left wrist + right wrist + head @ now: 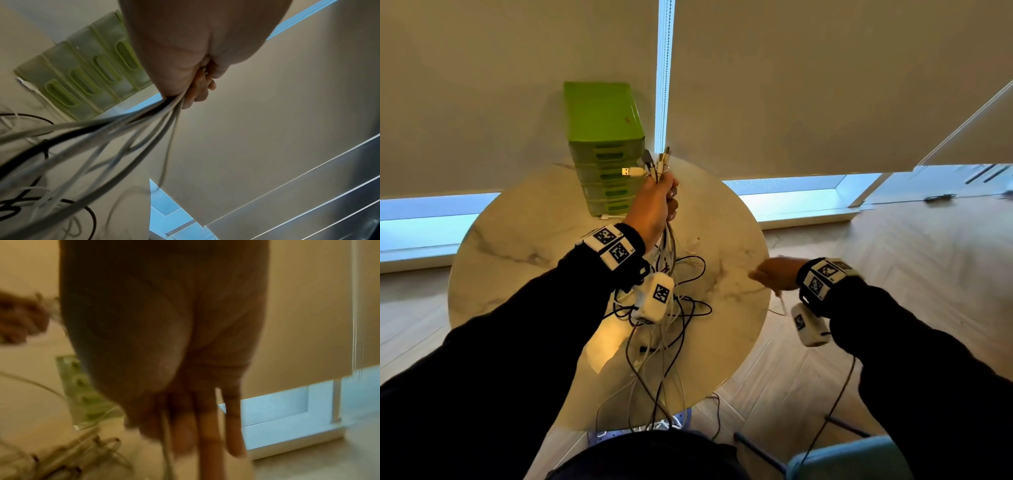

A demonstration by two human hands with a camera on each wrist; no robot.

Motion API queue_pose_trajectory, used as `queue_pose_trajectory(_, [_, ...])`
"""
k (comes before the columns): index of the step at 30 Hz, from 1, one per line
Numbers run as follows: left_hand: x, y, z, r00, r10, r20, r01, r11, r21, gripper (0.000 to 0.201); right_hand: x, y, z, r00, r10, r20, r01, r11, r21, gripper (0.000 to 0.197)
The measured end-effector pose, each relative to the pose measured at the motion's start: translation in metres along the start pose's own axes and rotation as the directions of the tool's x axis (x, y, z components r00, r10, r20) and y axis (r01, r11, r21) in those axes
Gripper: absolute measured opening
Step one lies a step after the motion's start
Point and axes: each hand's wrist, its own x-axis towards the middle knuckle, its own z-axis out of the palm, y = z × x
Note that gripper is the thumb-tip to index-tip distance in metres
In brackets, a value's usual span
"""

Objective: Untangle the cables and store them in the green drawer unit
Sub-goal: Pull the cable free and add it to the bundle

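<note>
- Dark-sleeved forearms fill the near edge of the head view, each wrist carrying a white tagged camera box; loose ends of the cables trail off the near table rim toward the floor.
- Left hand (654,209) raised over the round pale marble-look table (524,240), fist curled tight round a bundle of black and white cables (669,308); plug ends fan out above the fist, one white USB plug (631,171) sticking out sideways.
- Below the fist the cables drop into a loose tangle of loops on the table, still knotted together.
- Right hand (774,274) out to the right, low over the table edge, blurred; a thin white cable (781,303) runs through its fingers (207,443), which look mostly straight. Pinched or just sliding along: cannot tell.
- Green plastic multi-drawer unit (607,154) stands at the far side of the table just behind the left hand; all drawers look closed.
- Step, as I judge it: untangling, drawing one cable clear of the bunch. Nothing stored yet.
- Next move likely needs the left grip held firm while the right draws its strand free of the loops, then a drawer opened.
</note>
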Motion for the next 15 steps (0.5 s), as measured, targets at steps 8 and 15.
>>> queue_pose_trajectory(8, [-0.003,-0.001,0.003,0.987,-0.018,0.160,0.036,0.994,-0.106,0.034,0.002,-0.034,-0.001,0.895,-0.305,-0.325,0.363,0.922,0.136,0.066])
queue_pose_trajectory(15, [-0.003,0.002,-0.009,0.993,0.000,0.118,0.006,0.999,-0.045,0.034,-0.004,-0.107,-0.012,0.793,-0.503,-0.345,0.556,0.828,0.070,0.032])
